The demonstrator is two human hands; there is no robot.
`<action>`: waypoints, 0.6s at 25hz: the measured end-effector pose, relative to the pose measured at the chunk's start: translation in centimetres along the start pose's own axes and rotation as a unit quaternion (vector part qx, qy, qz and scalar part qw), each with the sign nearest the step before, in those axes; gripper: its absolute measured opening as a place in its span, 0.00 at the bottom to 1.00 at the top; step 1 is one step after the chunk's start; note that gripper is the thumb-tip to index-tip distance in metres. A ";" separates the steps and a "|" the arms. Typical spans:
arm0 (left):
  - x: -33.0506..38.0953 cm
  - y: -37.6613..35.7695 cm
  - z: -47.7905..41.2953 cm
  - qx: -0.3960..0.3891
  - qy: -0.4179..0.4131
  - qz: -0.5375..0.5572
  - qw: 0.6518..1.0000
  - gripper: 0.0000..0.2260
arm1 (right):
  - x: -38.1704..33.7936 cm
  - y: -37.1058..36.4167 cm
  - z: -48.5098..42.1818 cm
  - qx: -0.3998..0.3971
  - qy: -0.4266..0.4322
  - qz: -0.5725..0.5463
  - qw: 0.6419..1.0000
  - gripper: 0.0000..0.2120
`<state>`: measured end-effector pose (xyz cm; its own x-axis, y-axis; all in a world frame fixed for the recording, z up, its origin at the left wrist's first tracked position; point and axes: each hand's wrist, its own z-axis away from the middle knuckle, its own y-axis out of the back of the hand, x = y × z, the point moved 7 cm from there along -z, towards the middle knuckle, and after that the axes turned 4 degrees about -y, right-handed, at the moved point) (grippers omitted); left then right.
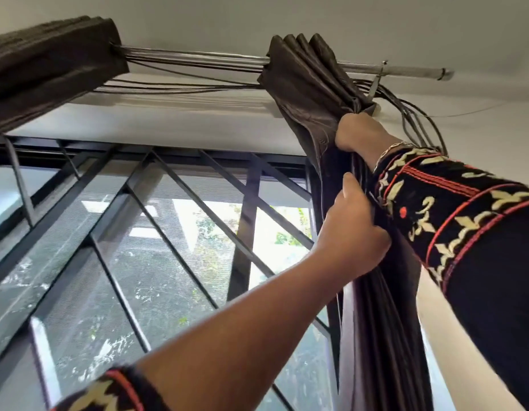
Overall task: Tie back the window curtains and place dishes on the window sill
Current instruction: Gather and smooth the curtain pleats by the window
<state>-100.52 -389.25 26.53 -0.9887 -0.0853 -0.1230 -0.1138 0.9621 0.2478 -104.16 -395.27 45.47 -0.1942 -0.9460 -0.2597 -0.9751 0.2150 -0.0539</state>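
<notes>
Two curtains sit at opposite ends of the rod (198, 59): left curtain (50, 63) bunched far left, right curtain (313, 84) gathered at the right edge of the window (183, 277).

Left hand (355, 229) grips the hanging folds, fingers (379, 232) curled in, thumb up. Right hand (361, 132) clutches the gathered cloth higher, just under the rod.

Step, as judged: tying back, right side. Next move calls for binding the bundle; loose cords (420, 120) hang just beside it.

Dishes and sill not in view.

White wall (168, 126) and ceiling (287, 19); black diagonal window grille (52, 216) (daylight, foliage beyond).
</notes>
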 end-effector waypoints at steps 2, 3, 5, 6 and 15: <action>0.6 -1.4 0.2 0.001 0.005 0.016 1.000 0.33 | 1.5 0.8 0.4 0.012 -0.001 -0.005 1.000 0.18; 0.6 -1.6 0.4 0.013 0.005 0.020 1.000 0.33 | 1.4 1.3 0.8 0.017 0.014 -0.015 1.000 0.18; 0.8 -2.2 1.6 0.038 0.016 0.032 0.999 0.36 | 1.2 1.9 2.1 0.009 0.060 -0.043 0.997 0.19; 0.5 -2.1 2.2 0.050 0.022 0.031 0.998 0.37 | 0.5 2.1 2.9 0.004 0.088 -0.056 0.995 0.19; 0.5 -2.4 9.0 0.081 0.075 -0.073 0.991 0.37 | 2.4 0.8 12.5 -0.088 0.083 -0.191 0.974 0.40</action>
<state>-99.86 -389.29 17.17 -0.9675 -0.2529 0.0004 -0.2521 0.9646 0.0781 -104.03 -394.31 32.80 0.1861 -0.9781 -0.0929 -0.9800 -0.1916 0.0541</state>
